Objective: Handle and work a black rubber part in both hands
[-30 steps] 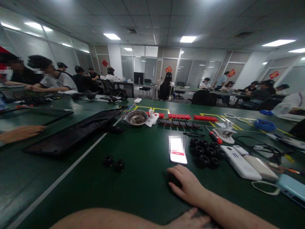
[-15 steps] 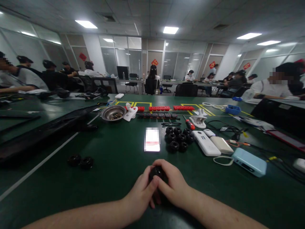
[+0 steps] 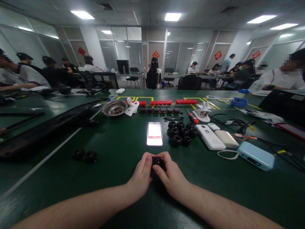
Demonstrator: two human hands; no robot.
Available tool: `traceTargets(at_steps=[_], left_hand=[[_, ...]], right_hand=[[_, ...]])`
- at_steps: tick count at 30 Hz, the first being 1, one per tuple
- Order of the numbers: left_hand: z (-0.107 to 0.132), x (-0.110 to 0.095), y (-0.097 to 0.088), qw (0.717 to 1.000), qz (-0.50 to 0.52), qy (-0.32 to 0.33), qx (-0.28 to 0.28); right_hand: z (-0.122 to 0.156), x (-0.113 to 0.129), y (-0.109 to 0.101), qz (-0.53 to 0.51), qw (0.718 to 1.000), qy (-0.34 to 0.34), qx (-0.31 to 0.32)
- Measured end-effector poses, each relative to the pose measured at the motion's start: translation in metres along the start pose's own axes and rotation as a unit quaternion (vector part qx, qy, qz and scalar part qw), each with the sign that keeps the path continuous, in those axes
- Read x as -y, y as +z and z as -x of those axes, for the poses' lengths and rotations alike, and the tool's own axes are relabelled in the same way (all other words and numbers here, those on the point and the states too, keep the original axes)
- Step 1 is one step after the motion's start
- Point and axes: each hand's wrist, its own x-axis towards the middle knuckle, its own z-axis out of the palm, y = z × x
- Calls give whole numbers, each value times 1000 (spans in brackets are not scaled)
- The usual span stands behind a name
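Observation:
Between my two hands is a small, glossy black round part, partly covered by fingers; its exact kind cannot be made out. My left hand is closed on its left side, with the fingertips pressed to it. My right hand grips the other side, thumb in front and fingers behind. Just beyond my hands lies a lit phone. A cluster of several similar black, ring-shaped parts sits to its right. Two more such parts lie together on the left.
On the green table stand a metal bowl of small pieces, red trays, a black strip and a screwdriver. Power banks and cables are at right, a long black object at left. People sit around.
The black part has turned between my hands, and my fingers have shifted their hold on it. My left fingers now lie more upright against it. The whole view has tilted slightly.

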Motion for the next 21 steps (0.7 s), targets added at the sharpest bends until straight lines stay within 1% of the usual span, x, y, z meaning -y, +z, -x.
traceTargets(at_steps=[2, 3, 5, 7, 8, 9, 11, 13, 14, 15, 17, 18, 21], left_hand=[[-1, -5, 1, 997, 18, -63, -34], [-2, -8, 1, 994, 24, -98, -46], [-4, -13, 0, 985, 35, -161, -43], [-6, -15, -1, 979, 49, -196, -27], [-6, -15, -1, 979, 51, -194, -21], [-5, -15, -1, 983, 46, -179, -19], [-2, -12, -2, 994, 11, -105, -5], [2, -8, -2, 998, -38, -28, 28], [4, -6, -2, 998, -54, 0, 43], [5, -4, -2, 997, -60, 19, 48], [5, -1, -3, 998, -42, 29, 38], [3, 1, -3, 999, -23, 19, 30], [-2, 3, -4, 998, 34, -47, 16]], right_hand=[[0, 1, -1, 79, 995, -53, 24], [-1, 2, -1, 125, 988, -85, 41], [-2, 1, -3, 211, 965, -138, 71], [-4, 1, -6, 248, 952, -162, 82], [-4, 2, -9, 239, 956, -155, 74], [-4, 2, -11, 214, 966, -134, 59], [-4, 3, -16, 134, 989, -57, 37], [-4, 4, -19, 66, 997, 14, 44], [-4, 4, -19, 48, 997, 31, 50], [-5, 4, -18, 39, 997, 32, 53], [-4, 3, -15, 52, 998, 1, 42], [-4, 2, -13, 68, 997, -29, 36], [-3, -1, -10, 120, 984, -129, 35]])
